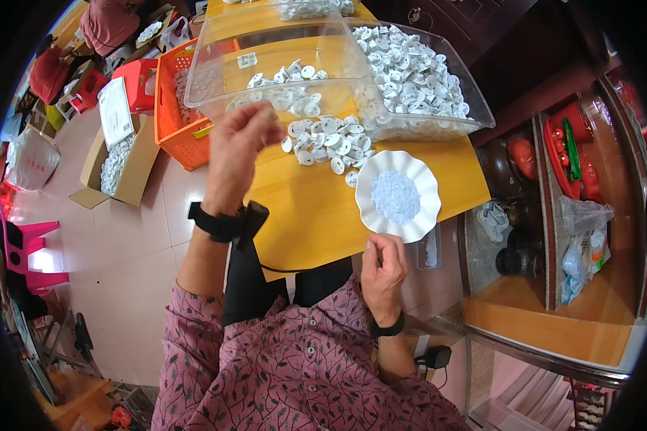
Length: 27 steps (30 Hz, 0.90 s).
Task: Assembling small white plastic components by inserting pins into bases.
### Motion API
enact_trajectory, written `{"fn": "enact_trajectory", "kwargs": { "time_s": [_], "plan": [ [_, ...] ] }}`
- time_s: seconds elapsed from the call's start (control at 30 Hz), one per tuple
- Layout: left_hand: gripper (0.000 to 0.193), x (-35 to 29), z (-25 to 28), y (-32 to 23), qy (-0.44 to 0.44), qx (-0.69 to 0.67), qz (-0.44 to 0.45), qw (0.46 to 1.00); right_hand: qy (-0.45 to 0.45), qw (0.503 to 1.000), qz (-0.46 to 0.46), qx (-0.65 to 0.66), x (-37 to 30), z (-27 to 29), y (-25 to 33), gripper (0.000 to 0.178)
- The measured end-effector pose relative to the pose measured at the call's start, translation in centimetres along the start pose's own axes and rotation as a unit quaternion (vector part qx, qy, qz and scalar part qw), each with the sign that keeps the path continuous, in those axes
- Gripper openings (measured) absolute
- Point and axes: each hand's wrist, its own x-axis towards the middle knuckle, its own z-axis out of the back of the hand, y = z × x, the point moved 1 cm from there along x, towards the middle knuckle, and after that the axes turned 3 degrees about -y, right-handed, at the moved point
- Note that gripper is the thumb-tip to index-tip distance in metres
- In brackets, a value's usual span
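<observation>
My left hand (241, 147) is raised over the table's left side, by the near edge of a clear plastic box (216, 72). Its fingers are curled together, and anything between them is too small to make out. White round plastic parts (295, 100) show in and through that box, and a loose pile of them (331, 144) lies in front. A white scalloped dish (429, 208) holds many tiny pale-blue pieces (395, 195). Just below its near rim, my right hand (383, 276) has thumb and forefinger pinched; whatever they grip cannot be told.
A larger clear bin (438, 126) full of white parts stands at the table's (295, 230) far right. Left of the table are an orange crate (167, 93) and a cardboard box (147, 158) on the floor. Shelves (546, 316) stand at right. Other people sit at the far left.
</observation>
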Motion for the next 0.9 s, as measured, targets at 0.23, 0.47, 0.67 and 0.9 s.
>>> {"fn": "enact_trajectory", "kwargs": {
  "time_s": [0.23, 0.47, 0.67, 0.9],
  "plan": [
    [0.034, -2.5, -1.6, 5.7, 0.091, 0.427, -0.118, 0.892, 0.047, 0.968, 0.05, -0.242, 2.8, 0.4, -0.7, 0.043],
    [0.027, -2.6, -2.0, 7.4, 0.122, 0.514, -0.161, 0.834, 0.079, 0.974, 0.004, -0.211, 2.3, 1.3, -1.3, 0.055],
    [0.015, -2.7, -2.0, 7.8, 0.136, 0.506, -0.139, 0.84, 0.064, 0.981, 0.022, -0.183, 1.6, 1.5, -2.1, 0.05],
    [0.02, -2.6, -1.9, 8.2, 0.083, 0.477, -0.129, 0.865, 0.023, 0.981, 0.049, -0.188, 1.4, 1.1, -2.1, 0.029]
  ]
}}
